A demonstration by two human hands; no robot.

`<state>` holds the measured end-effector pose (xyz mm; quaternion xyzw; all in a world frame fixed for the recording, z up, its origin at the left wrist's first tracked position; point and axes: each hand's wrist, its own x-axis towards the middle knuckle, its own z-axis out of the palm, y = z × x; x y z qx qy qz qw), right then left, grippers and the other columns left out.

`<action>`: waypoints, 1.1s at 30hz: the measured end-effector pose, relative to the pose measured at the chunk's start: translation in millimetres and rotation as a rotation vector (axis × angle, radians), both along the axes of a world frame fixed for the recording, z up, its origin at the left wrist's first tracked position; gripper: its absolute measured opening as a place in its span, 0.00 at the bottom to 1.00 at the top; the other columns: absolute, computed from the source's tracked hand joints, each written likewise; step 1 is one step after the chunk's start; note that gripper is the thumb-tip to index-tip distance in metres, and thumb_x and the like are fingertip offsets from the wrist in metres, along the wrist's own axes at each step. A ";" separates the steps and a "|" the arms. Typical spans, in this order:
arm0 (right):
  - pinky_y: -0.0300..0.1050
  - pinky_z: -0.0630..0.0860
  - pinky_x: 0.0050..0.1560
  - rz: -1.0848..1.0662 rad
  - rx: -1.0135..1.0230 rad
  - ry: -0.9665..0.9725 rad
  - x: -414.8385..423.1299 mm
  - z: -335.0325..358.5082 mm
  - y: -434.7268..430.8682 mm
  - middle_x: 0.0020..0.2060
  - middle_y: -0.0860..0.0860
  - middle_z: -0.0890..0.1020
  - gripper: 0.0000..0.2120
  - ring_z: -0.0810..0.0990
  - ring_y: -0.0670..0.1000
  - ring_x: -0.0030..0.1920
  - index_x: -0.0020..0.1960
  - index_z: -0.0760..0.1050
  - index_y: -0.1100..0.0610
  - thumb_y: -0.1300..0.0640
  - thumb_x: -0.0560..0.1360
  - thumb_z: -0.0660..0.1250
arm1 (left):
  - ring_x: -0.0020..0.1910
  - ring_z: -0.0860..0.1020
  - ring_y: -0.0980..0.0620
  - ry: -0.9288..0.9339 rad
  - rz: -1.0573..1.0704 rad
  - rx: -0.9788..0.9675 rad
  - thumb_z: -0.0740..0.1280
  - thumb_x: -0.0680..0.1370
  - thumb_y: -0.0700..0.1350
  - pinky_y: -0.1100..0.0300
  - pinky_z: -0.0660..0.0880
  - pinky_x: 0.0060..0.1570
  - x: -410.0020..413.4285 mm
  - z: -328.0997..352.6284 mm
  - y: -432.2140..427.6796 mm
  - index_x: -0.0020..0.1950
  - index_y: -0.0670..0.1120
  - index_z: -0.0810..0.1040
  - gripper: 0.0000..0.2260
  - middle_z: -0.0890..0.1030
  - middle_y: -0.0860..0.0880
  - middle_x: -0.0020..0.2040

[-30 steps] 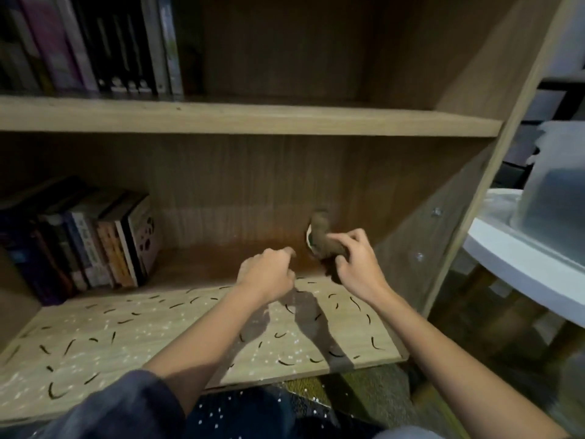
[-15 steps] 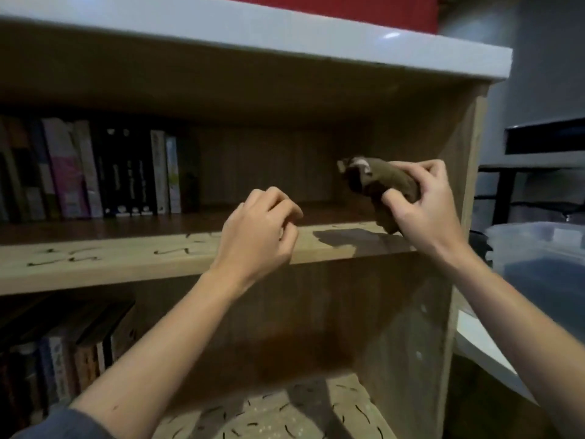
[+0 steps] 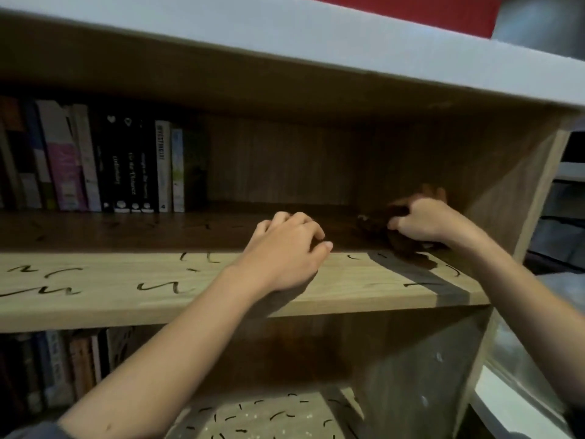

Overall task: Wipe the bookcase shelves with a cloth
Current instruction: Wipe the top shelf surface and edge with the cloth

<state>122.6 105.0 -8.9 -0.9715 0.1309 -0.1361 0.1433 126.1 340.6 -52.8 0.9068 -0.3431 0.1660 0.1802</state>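
On the upper shelf (image 3: 95,280), at its right end and hard against the side panel (image 3: 506,185), the right hand (image 3: 424,221) holds a bunched brown cloth (image 3: 402,242). Its fingers are curled round the wad and press it down onto the board. Bunching the cloth probably gives a firm pad for scrubbing into the corner, where dust tends to gather. The left hand (image 3: 285,251) sits near the middle of the shelf, toward its front edge. Its fingers are curled under and grip nothing, and it seems to rest there as a brace while the person leans in. A row of books (image 3: 126,166) stands at the back of the shelf's left part, so only the right stretch is open to the cloth. Dark squiggle marks cover the front strip of the shelf, which suggests the wiping here has barely begun.
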 end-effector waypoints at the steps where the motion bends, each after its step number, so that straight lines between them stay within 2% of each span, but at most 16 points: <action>1: 0.53 0.65 0.64 -0.039 -0.054 0.085 -0.8 -5.1 2.7 0.60 0.56 0.73 0.16 0.69 0.59 0.62 0.65 0.70 0.53 0.51 0.78 0.60 | 0.70 0.60 0.53 0.032 0.000 0.008 0.53 0.81 0.56 0.50 0.54 0.69 2.2 2.3 -3.6 0.67 0.52 0.70 0.18 0.67 0.54 0.69; 3: 0.52 0.69 0.60 -0.056 -0.076 0.191 2.1 -14.1 7.6 0.54 0.56 0.76 0.16 0.74 0.57 0.56 0.64 0.70 0.57 0.53 0.78 0.58 | 0.69 0.60 0.51 0.072 0.015 0.079 0.54 0.81 0.55 0.49 0.54 0.69 5.5 2.7 -10.8 0.67 0.51 0.70 0.18 0.67 0.53 0.69; 5: 0.48 0.74 0.45 0.009 -0.071 0.166 4.4 -19.4 19.7 0.46 0.54 0.77 0.15 0.76 0.54 0.45 0.61 0.72 0.58 0.56 0.77 0.57 | 0.70 0.59 0.50 0.107 0.018 0.141 0.54 0.81 0.54 0.46 0.50 0.70 6.3 -5.5 -20.3 0.68 0.50 0.69 0.18 0.66 0.51 0.70; 6: 0.48 0.74 0.43 0.062 -0.055 0.129 1.2 -26.1 29.7 0.46 0.53 0.78 0.15 0.76 0.54 0.44 0.61 0.74 0.56 0.57 0.77 0.58 | 0.71 0.59 0.49 0.113 0.013 0.170 0.53 0.81 0.53 0.46 0.48 0.71 4.8 -11.5 -23.8 0.68 0.50 0.69 0.18 0.66 0.51 0.71; 9: 0.49 0.72 0.55 0.289 -0.092 0.040 -9.3 -32.4 50.6 0.56 0.52 0.77 0.19 0.75 0.54 0.55 0.58 0.78 0.54 0.66 0.74 0.56 | 0.71 0.60 0.50 0.078 0.028 0.038 0.52 0.81 0.51 0.45 0.45 0.71 2.5 -21.8 -29.5 0.64 0.50 0.72 0.15 0.67 0.51 0.69; 12: 0.46 0.74 0.56 0.256 -0.051 0.063 -28.6 -27.5 33.1 0.55 0.52 0.77 0.21 0.75 0.54 0.54 0.51 0.80 0.51 0.71 0.72 0.55 | 0.71 0.60 0.53 0.003 0.007 -0.051 0.52 0.82 0.49 0.46 0.42 0.72 0.4 -26.0 -26.4 0.64 0.50 0.72 0.15 0.67 0.52 0.69; 14: 0.49 0.76 0.52 0.126 -0.047 0.061 -30.1 -21.7 25.7 0.52 0.54 0.79 0.20 0.77 0.54 0.50 0.49 0.79 0.49 0.69 0.74 0.55 | 0.72 0.58 0.53 -0.010 -0.035 -0.071 0.51 0.82 0.48 0.46 0.40 0.71 -0.1 -26.6 -24.3 0.66 0.49 0.70 0.15 0.65 0.52 0.71; 16: 0.50 0.77 0.49 0.103 -0.080 0.010 -26.9 -25.6 39.1 0.50 0.54 0.80 0.19 0.77 0.55 0.48 0.51 0.80 0.49 0.67 0.75 0.57 | 0.73 0.55 0.52 -0.015 -0.035 -0.081 0.52 0.81 0.46 0.45 0.39 0.71 -3.1 -26.1 -25.0 0.69 0.48 0.67 0.16 0.63 0.51 0.72; 20: 0.50 0.72 0.59 0.238 -0.057 -0.039 -53.5 -45.3 60.3 0.53 0.50 0.78 0.21 0.73 0.52 0.55 0.52 0.81 0.52 0.71 0.71 0.58 | 0.75 0.47 0.46 -0.031 0.013 -0.100 0.59 0.77 0.39 0.43 0.39 0.71 -7.2 -21.9 -25.9 0.74 0.46 0.56 0.26 0.55 0.47 0.75; 21: 0.50 0.71 0.59 0.207 -0.042 -0.036 -62.9 -44.8 50.5 0.52 0.49 0.78 0.21 0.73 0.52 0.55 0.51 0.81 0.50 0.71 0.71 0.58 | 0.75 0.46 0.45 -0.046 0.003 -0.095 0.60 0.76 0.38 0.43 0.38 0.71 -7.4 -21.5 -25.2 0.75 0.46 0.54 0.28 0.53 0.46 0.76; 23: 0.53 0.74 0.57 0.013 -0.056 -0.036 -69.0 -41.1 26.2 0.50 0.53 0.79 0.20 0.75 0.55 0.54 0.50 0.80 0.48 0.69 0.71 0.59 | 0.75 0.44 0.45 -0.072 -0.014 -0.090 0.59 0.76 0.37 0.42 0.37 0.70 -8.2 -22.4 -22.3 0.75 0.45 0.53 0.29 0.51 0.46 0.76; 25: 0.54 0.76 0.53 -0.129 -0.019 -0.066 -61.4 -42.2 24.5 0.50 0.55 0.80 0.17 0.77 0.56 0.51 0.51 0.80 0.49 0.66 0.72 0.60 | 0.76 0.44 0.45 -0.124 -0.033 -0.081 0.59 0.76 0.36 0.41 0.37 0.70 -8.6 -23.4 -20.6 0.75 0.45 0.53 0.28 0.51 0.46 0.77; 27: 0.52 0.77 0.52 -0.103 -0.011 -0.119 -51.3 -54.7 54.9 0.52 0.53 0.79 0.13 0.77 0.54 0.51 0.53 0.79 0.50 0.62 0.73 0.62 | 0.76 0.44 0.45 -0.157 -0.043 -0.075 0.60 0.76 0.38 0.41 0.37 0.70 -7.1 -24.5 -20.5 0.75 0.45 0.54 0.29 0.51 0.46 0.77; 30: 0.51 0.72 0.58 0.039 0.034 -0.206 -67.9 -73.6 93.8 0.55 0.48 0.76 0.15 0.72 0.51 0.57 0.58 0.78 0.51 0.53 0.74 0.60 | 0.76 0.44 0.46 -0.149 -0.011 -0.075 0.61 0.75 0.38 0.41 0.38 0.70 -4.8 -24.5 -20.6 0.75 0.46 0.54 0.30 0.51 0.47 0.77; 31: 0.50 0.72 0.56 0.053 0.066 -0.203 -77.4 -75.6 88.9 0.52 0.48 0.76 0.14 0.72 0.51 0.54 0.56 0.79 0.50 0.53 0.75 0.59 | 0.76 0.44 0.46 -0.156 -0.008 -0.069 0.61 0.75 0.38 0.41 0.38 0.70 -4.8 -24.3 -20.7 0.75 0.46 0.54 0.30 0.51 0.47 0.77; 33: 0.47 0.73 0.45 -0.045 0.137 -0.198 -85.7 -69.7 56.0 0.45 0.52 0.79 0.09 0.75 0.52 0.44 0.43 0.78 0.48 0.54 0.74 0.59 | 0.76 0.44 0.46 -0.204 -0.013 -0.069 0.61 0.75 0.38 0.41 0.37 0.70 -3.9 -23.1 -21.5 0.75 0.46 0.54 0.29 0.51 0.47 0.77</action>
